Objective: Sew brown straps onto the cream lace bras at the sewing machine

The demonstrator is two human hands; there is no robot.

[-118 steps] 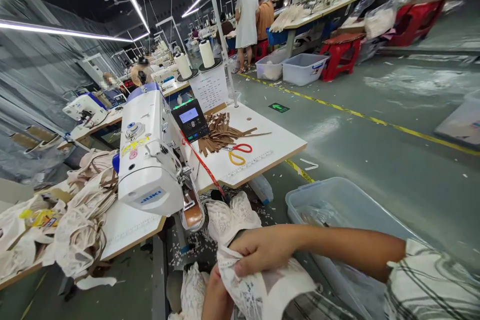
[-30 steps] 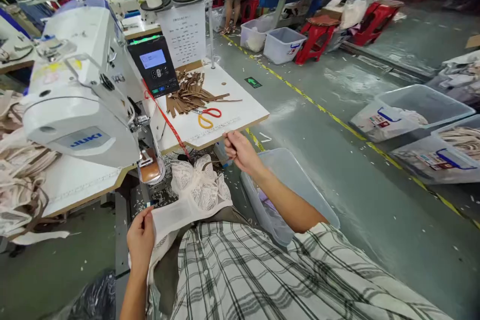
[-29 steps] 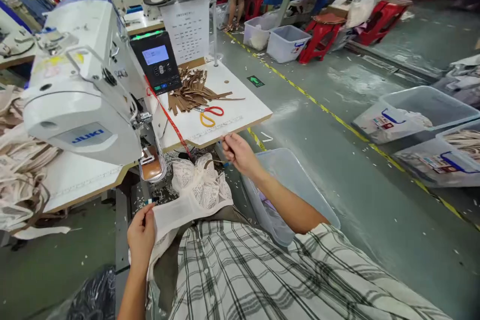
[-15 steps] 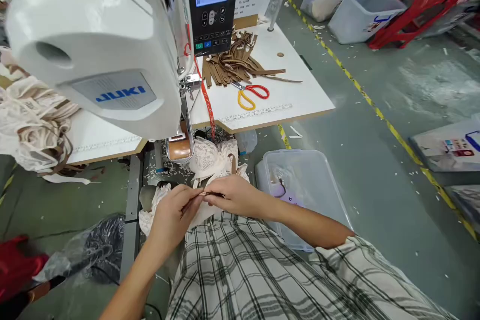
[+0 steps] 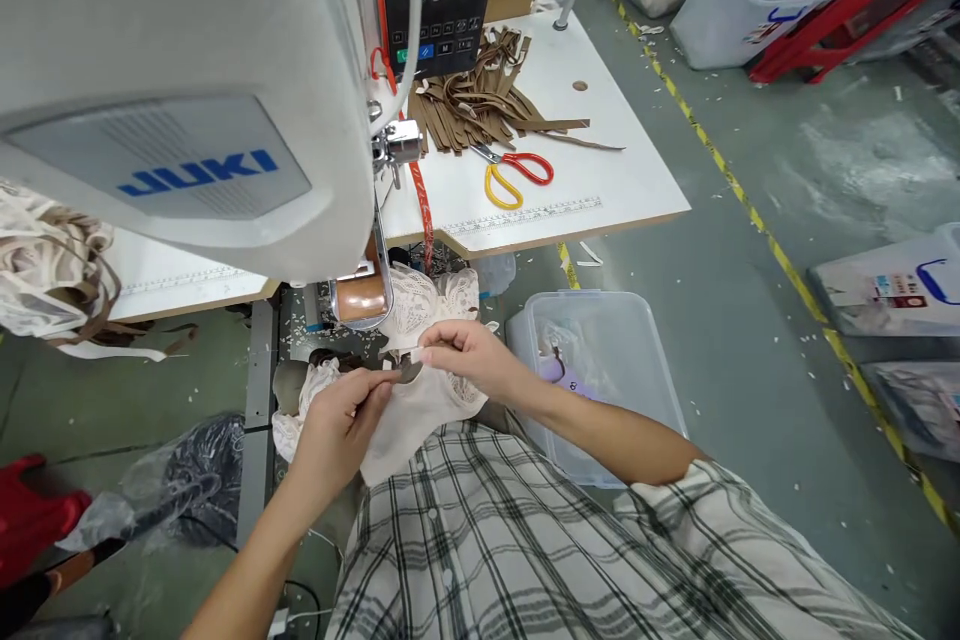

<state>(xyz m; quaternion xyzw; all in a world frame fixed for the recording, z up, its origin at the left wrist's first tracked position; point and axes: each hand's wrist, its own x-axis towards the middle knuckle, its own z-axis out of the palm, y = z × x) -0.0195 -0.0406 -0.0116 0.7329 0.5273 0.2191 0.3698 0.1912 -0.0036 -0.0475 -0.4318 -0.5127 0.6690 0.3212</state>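
Over my lap, both hands are pinched a short way apart. The fingertips of my right hand (image 5: 471, 356) close on a small white tab (image 5: 417, 355). A short dark-brown strip (image 5: 409, 370) shows between the two hands. My left hand (image 5: 351, 418) pinches with thumb and forefinger at the near side of that strip; what lies in its tips is too small to make out. Beneath the hands a white lace bra (image 5: 412, 305) lies across my lap, partly covered by them. More white lace (image 5: 311, 400) hangs to the left of it.
A white sewing machine (image 5: 187, 120) stands ahead, its brown-covered arm end (image 5: 361, 298) close to the bra. On the white table (image 5: 637, 180) are red-and-yellow scissors (image 5: 514, 175) and a pile of brown strips (image 5: 480, 105). A lidded plastic box (image 5: 637, 350) is at my right.
My hands were touching at the fingertips and have drawn apart, showing the dark strip and white tab between them. The view has tilted down and closer to the machine.
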